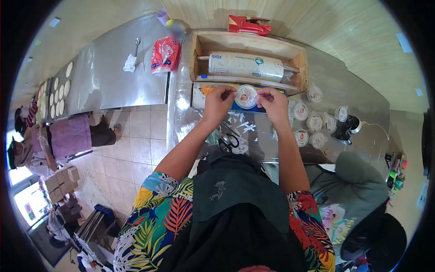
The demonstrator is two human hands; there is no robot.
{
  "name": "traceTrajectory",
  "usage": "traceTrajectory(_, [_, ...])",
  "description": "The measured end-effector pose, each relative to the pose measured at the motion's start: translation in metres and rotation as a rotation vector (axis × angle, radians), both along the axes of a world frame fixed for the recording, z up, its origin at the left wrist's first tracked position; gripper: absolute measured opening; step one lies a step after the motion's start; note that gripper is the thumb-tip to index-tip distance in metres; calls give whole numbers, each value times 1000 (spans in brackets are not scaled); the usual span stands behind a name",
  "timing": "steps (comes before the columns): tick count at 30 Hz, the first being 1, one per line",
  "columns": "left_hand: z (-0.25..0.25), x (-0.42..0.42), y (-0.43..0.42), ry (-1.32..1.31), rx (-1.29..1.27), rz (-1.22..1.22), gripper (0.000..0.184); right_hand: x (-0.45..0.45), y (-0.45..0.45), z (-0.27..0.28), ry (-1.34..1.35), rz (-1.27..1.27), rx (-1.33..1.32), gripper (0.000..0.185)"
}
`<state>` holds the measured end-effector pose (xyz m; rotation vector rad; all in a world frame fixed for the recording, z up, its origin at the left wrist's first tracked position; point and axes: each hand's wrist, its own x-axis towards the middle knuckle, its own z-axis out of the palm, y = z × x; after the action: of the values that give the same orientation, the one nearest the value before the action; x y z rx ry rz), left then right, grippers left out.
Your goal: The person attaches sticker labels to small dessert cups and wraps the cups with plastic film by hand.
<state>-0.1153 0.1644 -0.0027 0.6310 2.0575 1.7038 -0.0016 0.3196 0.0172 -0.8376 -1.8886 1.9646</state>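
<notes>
A small round clear tub with a pale lid and an orange-and-red label [246, 96] is in front of me, over a blue-and-white box. My left hand [218, 104] pinches at its left edge, thumb and fingertips together. On the opposite edge, the fingertips of my right hand [273, 104] are closed in the same way. Whether a thin strip or film lies between my fingers is too small to tell. Just behind the tub, a wooden box [195, 56] holds a wide roll of plastic film [244, 65]. White paper scraps [247, 127] and black-handled scissors [229, 143] lie nearer my body.
Several similar tubs [314, 122] stand to the right, beside a black device [346, 130] with a cord. A red packet [165, 54] and a spoon [137, 45] lie on the left counter [104, 59]. Someone in a purple apron [70, 136] stands farther left; another person [353, 195] is close at right.
</notes>
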Motion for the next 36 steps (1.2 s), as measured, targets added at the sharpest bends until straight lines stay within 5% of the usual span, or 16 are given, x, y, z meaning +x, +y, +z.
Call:
traceTrajectory(3, [3, 1, 0, 191, -83, 2, 12, -2, 3, -11, -44, 16, 74, 15])
traceTrajectory(19, [2, 4, 3, 30, -66, 18, 17, -2, 6, -18, -91, 27, 235, 16])
traceTrajectory(24, [24, -10, -1, 328, -159, 43, 17, 7, 26, -12, -68, -38, 329, 14])
traceTrajectory(26, [38, -24, -6, 443, -234, 58, 17, 14, 52, -15, -87, -123, 475, 11])
traceTrajectory(28, [38, -49, -7, 753, -294, 110, 19, 14, 79, -20, -188, -196, 256, 13])
traceTrajectory(31, [37, -72, -5, 832, -572, 95, 21, 3, 88, 8, -412, -139, 35, 23])
traceTrajectory(36, [30, -80, 11, 911, -973, 1, 26, -8, 105, -5, -510, 8, 92, 28])
